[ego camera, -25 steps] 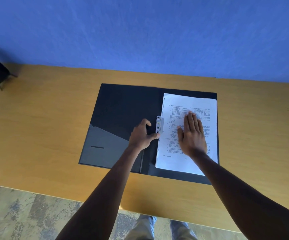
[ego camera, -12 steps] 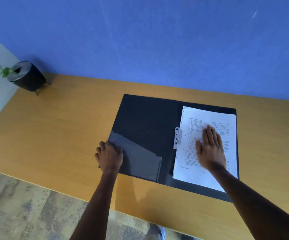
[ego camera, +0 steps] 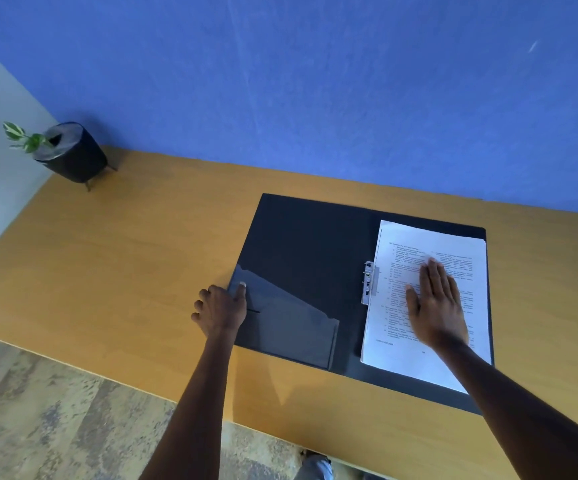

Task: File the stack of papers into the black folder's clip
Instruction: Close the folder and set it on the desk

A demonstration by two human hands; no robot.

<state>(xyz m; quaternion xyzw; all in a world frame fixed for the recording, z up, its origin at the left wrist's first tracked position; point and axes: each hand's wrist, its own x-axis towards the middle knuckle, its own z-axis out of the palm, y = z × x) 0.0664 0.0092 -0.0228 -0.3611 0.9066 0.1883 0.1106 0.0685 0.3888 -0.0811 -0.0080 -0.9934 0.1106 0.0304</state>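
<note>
The black folder (ego camera: 308, 244) lies open flat on the wooden table. A stack of printed white papers (ego camera: 454, 244) rests on its right half, with its left edge under the metal clip (ego camera: 369, 283) at the spine. My right hand (ego camera: 436, 303) lies flat, fingers together, pressing on the papers. My left hand (ego camera: 220, 308) grips the folder's left cover at its outer edge, thumb on top near the clear inside pocket (ego camera: 287, 323), fingers curled at the edge.
A black plant pot (ego camera: 71, 152) with a small green sprig stands at the table's far left corner against the blue wall. The table's near edge (ego camera: 163, 398) runs diagonally, with patterned floor below it.
My left hand left the clip and moved left to the folder's outer left edge, where it now holds the cover. My right hand stayed flat on the papers. The camera view shifted left.
</note>
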